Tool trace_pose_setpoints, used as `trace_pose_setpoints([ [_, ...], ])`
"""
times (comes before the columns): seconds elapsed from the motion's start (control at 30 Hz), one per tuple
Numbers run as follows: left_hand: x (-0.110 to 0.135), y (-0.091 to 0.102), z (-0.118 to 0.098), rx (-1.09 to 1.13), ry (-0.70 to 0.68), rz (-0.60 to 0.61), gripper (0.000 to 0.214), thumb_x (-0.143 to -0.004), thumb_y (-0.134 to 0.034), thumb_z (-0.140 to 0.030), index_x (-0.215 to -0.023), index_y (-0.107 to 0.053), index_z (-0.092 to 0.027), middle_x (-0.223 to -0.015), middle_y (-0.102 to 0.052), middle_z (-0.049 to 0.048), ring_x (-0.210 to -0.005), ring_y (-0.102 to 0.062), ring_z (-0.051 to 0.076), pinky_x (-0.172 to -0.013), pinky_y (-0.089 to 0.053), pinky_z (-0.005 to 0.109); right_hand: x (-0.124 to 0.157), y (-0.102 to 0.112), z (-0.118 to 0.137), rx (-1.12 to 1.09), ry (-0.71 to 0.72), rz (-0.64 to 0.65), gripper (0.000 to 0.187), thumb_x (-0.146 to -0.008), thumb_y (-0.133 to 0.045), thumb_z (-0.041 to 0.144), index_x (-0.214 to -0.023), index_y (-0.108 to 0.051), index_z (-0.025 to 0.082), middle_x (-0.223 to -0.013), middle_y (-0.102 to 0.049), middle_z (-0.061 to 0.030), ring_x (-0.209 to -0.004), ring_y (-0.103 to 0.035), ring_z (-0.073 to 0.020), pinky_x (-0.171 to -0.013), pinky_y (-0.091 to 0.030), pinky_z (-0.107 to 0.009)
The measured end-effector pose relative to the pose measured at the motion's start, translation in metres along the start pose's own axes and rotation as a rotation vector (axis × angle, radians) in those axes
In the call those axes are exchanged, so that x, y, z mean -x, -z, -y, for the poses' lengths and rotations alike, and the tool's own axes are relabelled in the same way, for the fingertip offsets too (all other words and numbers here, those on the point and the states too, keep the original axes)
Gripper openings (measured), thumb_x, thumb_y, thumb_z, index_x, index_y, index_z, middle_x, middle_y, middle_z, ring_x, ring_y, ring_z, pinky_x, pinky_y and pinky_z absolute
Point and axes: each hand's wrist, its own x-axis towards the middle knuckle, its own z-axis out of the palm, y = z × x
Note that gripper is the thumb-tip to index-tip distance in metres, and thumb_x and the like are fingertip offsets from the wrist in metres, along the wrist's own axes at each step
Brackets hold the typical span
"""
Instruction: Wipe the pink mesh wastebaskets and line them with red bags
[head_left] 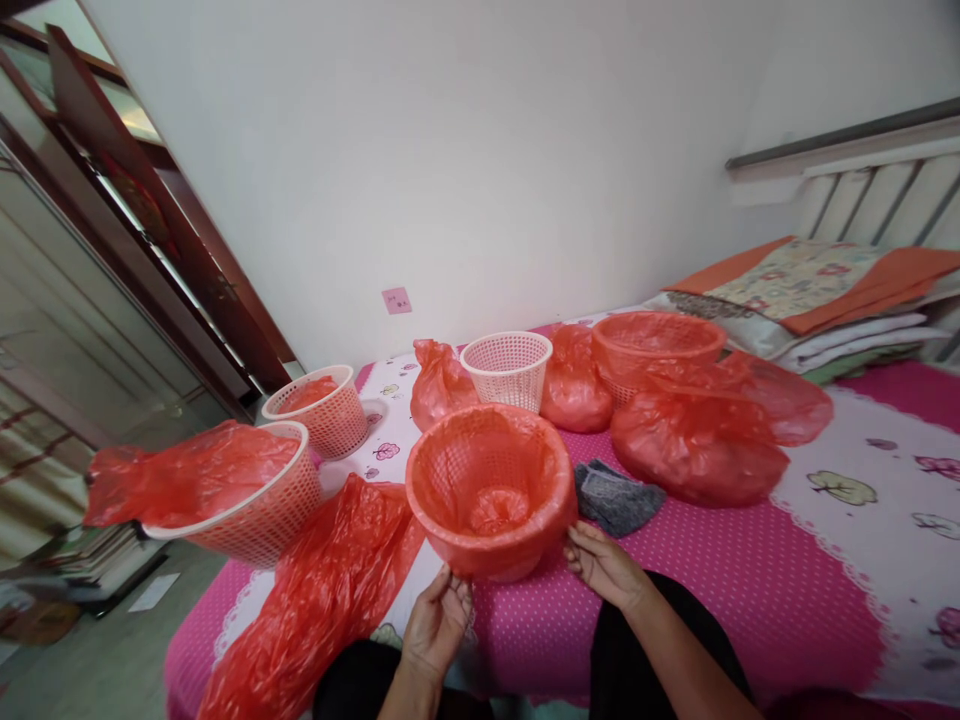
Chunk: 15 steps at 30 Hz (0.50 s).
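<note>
Bed [795,600]: five baskets [510,375]; two hands [438,620] pinching one liner [491,550].

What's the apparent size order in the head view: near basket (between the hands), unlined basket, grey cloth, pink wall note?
1. Near basket, clearly largest
2. Unlined basket and grey cloth: too close to rank; the basket sits farther back
3. Pink wall note, smallest
</note>
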Motion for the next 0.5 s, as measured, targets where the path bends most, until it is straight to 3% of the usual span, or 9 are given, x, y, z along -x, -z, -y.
trace_pose_setpoints([
  [0.37, 0.006, -0.008, -0.008, -0.024, -0.043, -0.093, 0.023, -0.094, -0.050, -0.003, -0.083, -0.066, -0.014, -0.075, -0.075, 0.0069, -0.064, -0.073, 0.015, -0.064, -0.060, 0.025, -0.015, 0.013, 0.001, -0.116, 0.170, -0.131, 0.027, -0.070, -0.092, 0.018, -0.087, -0.072, 0.021, -0.076, -0.073, 0.0022, -0.063, -0.067, -0.0113, -0.055, -0.053, -0.020],
  [0.5, 0.016, -0.003, 0.007, -0.071, 0.068, -0.063, 0.018, -0.091, -0.055, -0.005, -0.081, -0.067, -0.015, -0.088, -0.078, 0.0119, -0.087, -0.078, 0.023, -0.074, -0.062, 0.032, -0.017, 0.016, -0.001, -0.095, 0.151, -0.112, 0.027, -0.070, -0.092, 0.019, -0.089, -0.073, 0.021, -0.076, -0.074, 0.0011, -0.063, -0.068, -0.0127, -0.056, -0.053, -0.022],
])
